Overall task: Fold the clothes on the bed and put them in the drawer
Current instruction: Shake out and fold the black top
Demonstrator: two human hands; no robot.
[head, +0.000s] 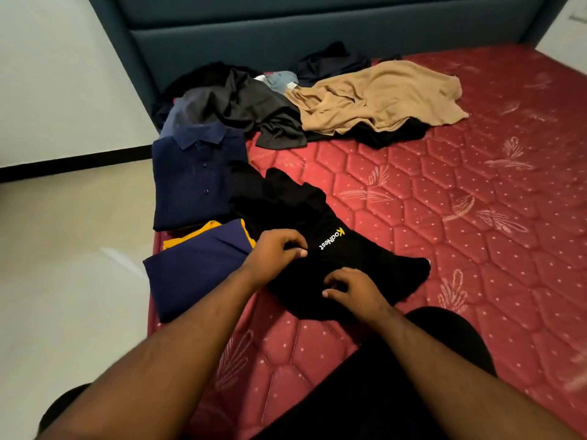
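A black T-shirt point(346, 258) with a white and yellow logo lies crumpled on the red mattress point(444, 217) in front of me. My left hand point(273, 257) pinches its cloth just left of the logo. My right hand point(352, 292) grips the cloth at the shirt's near edge. To the left, at the mattress edge, lie a folded navy garment with yellow trim point(197, 268) and, beyond it, a folded navy polo shirt point(197, 179). No drawer is in view.
A heap of unfolded clothes lies by the dark headboard point(317, 27): dark grey pieces point(247, 106), a tan garment point(381, 96) and a dark navy one point(330, 61). Pale floor point(63, 281) runs along the bed's left side. My black-clad knee point(397, 376) rests on the mattress.
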